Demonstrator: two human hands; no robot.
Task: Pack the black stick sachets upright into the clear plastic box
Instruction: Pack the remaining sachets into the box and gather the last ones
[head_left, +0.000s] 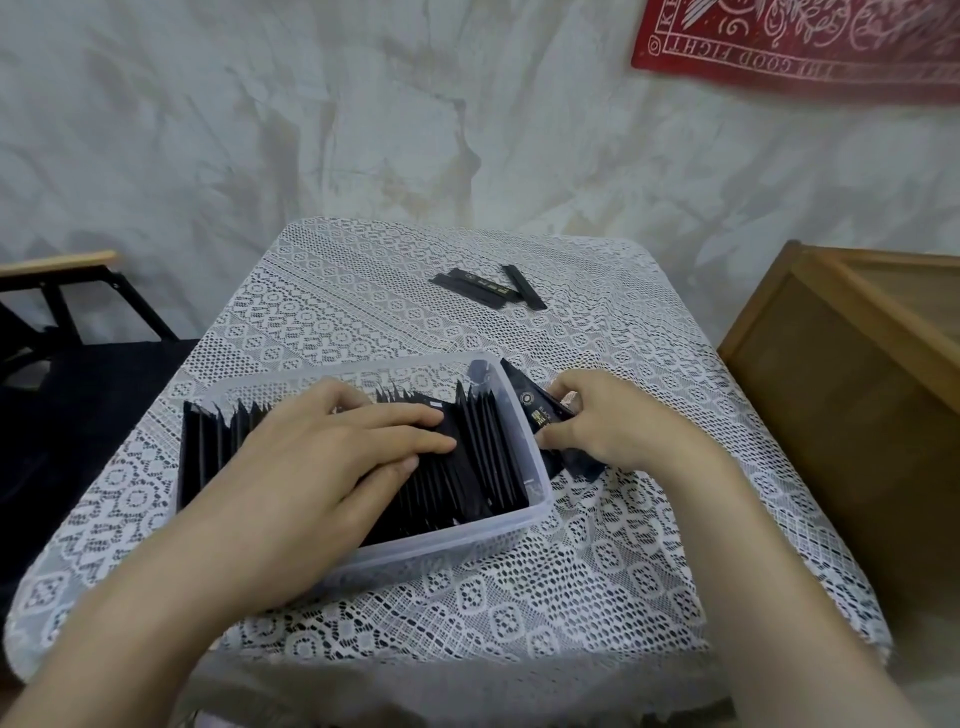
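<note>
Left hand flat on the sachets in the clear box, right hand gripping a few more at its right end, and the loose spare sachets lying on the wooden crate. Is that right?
Not quite. In the head view the loose sachets lie on the lace tablecloth at the table's far side, not on the wooden crate. The left hand and right hand are as you say.

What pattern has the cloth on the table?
The cloth is white lace; head view.
</note>
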